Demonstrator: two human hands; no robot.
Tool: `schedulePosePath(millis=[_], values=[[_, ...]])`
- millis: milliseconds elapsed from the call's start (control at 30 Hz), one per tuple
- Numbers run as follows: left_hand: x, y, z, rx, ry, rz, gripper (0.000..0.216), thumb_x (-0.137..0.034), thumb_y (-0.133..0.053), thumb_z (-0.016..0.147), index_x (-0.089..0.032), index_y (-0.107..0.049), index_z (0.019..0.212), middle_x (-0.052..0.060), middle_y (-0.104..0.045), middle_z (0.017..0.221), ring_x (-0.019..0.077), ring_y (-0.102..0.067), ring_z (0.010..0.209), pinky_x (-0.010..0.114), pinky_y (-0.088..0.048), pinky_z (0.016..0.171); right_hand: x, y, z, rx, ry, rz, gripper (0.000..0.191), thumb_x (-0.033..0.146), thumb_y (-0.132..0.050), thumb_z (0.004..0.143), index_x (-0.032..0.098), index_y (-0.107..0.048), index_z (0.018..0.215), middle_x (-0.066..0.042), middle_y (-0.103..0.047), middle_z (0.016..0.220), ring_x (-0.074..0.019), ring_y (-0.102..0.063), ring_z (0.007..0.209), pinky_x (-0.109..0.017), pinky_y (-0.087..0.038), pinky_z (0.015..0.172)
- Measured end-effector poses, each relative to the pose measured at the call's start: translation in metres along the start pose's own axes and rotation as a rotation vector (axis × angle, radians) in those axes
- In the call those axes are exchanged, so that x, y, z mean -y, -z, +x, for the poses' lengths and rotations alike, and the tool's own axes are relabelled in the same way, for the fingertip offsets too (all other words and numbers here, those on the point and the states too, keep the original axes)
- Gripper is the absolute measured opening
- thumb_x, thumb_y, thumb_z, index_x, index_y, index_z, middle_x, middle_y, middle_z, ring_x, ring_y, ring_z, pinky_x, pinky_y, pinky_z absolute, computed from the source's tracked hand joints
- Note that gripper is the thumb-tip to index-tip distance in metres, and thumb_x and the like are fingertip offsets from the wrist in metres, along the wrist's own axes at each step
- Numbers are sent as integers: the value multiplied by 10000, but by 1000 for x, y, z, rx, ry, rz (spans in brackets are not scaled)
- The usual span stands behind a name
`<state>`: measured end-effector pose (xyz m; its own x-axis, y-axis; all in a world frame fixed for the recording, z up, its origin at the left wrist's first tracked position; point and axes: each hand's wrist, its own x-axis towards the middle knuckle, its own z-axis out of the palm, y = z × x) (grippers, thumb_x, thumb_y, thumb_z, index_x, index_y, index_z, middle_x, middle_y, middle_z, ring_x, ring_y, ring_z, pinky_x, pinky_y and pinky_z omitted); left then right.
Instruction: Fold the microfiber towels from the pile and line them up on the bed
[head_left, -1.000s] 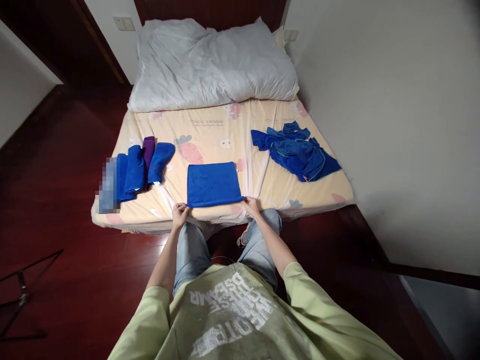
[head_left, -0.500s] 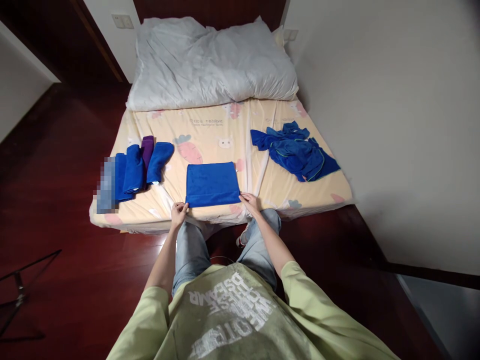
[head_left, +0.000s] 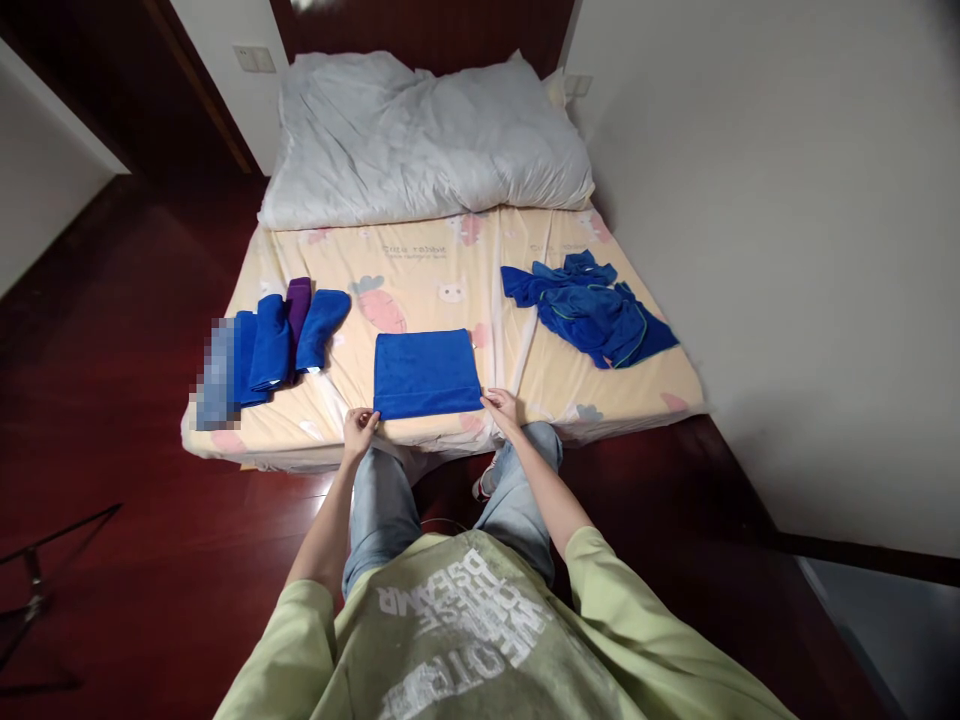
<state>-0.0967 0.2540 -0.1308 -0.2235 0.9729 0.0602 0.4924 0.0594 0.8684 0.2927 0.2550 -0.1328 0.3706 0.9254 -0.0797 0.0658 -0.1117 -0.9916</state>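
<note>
Folded blue towel [head_left: 426, 373] lies flat at lower centre of the frame, on the near edge of the bed [head_left: 450, 265]. Left hand [head_left: 360, 428] is at its near-left corner, right hand [head_left: 501, 408] at its near-right corner.

Fingers on both are curled in narrow, tips at the cloth. Can't tell if they actually pinch it, too small.

Delta vs a second ago: the hands sit slightly closer together and the towel's near edge is a bit shorter and squarer. Nothing else has shifted.

Read: the fold looks tidied rather than redone, and the towel hasn't left its spot.

Around it:
- Rolled towels [head_left: 289, 325], blue plus one purple, are at left of the frame, well apart.
- A loose blue pile [head_left: 589, 310] is at right.
- A white duvet [head_left: 427, 140] is bunched at top.
</note>
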Motion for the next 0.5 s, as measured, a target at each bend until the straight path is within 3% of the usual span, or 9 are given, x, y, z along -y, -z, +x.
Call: schedulePosePath(millis=[133,267,367,500], values=[[-10,9,-11,-13,-279,201,573,-528,-669,891,-161,-612,1328,203,-590,1373,343,-564,1302,510,-467,1109,10,7,-16,-60,271,-290,495,485,-701,864,159,-693,1235,-182,-730,1246,-300,-702,1128,-492,-559,1024],[-21,8,-12,288,-576,438,563,-326,-529,981,-183,-486,1524,160,-445,1621,317,-374,1533,512,-374,1217,24,11,-35,201,616,-601,466,337,-566,997,196,-623,1437,-128,-628,1476,-270,-551,1413,-482,-412,1216],[-24,-6,-4,390,-626,547,604,-161,-445,946,-141,-476,1549,149,-423,1641,300,-332,1562,506,-316,1267,28,3,-36,421,700,-765,492,258,-506,1017,199,-577,1500,-95,-554,1560,-248,-474,1494,-469,-379,1244],[-24,-26,6,420,-581,638,665,-44,-382,887,-84,-489,1543,182,-454,1608,303,-366,1544,523,-303,1278,21,-13,-24,514,673,-946,536,186,-537,971,131,-568,1503,-140,-512,1580,-278,-451,1512,-489,-359,1259]])
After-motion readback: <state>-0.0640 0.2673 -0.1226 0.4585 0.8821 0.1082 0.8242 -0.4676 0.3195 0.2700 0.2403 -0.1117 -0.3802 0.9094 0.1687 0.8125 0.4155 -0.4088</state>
